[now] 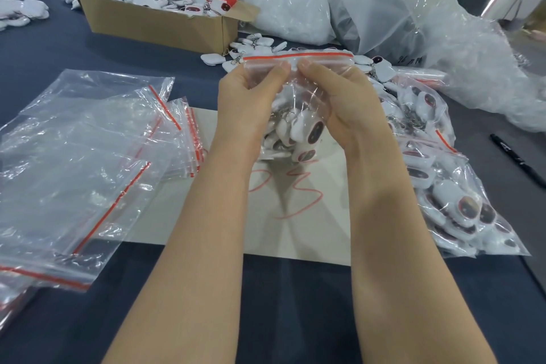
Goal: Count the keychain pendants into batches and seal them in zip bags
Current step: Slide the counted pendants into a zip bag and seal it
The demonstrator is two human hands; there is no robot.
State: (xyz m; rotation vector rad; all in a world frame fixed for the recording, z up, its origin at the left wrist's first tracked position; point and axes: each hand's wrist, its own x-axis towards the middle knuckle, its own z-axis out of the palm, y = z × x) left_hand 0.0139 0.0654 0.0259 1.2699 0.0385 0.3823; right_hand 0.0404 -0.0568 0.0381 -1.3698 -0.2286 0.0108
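Observation:
I hold a clear zip bag point(298, 60) with a red strip along its top upright over the middle of the table. My left hand point(248, 97) and my right hand point(339, 100) both pinch it just below the strip, thumbs side by side. White keychain pendants point(298, 133) with dark red faces and metal rings hang bunched in its lower part between my palms. Loose pendants point(251, 50) lie on the table behind the bag. Filled bags of pendants point(461, 201) are piled to the right.
Empty zip bags point(76, 162) are spread at the left. A cardboard box point(159, 26) of pendants with a red sign stands at the back. Large crumpled plastic bags point(413, 9) fill the back right. A sheet with red scribbles point(295, 210) lies underneath; a black marker point(517, 158) lies at the right.

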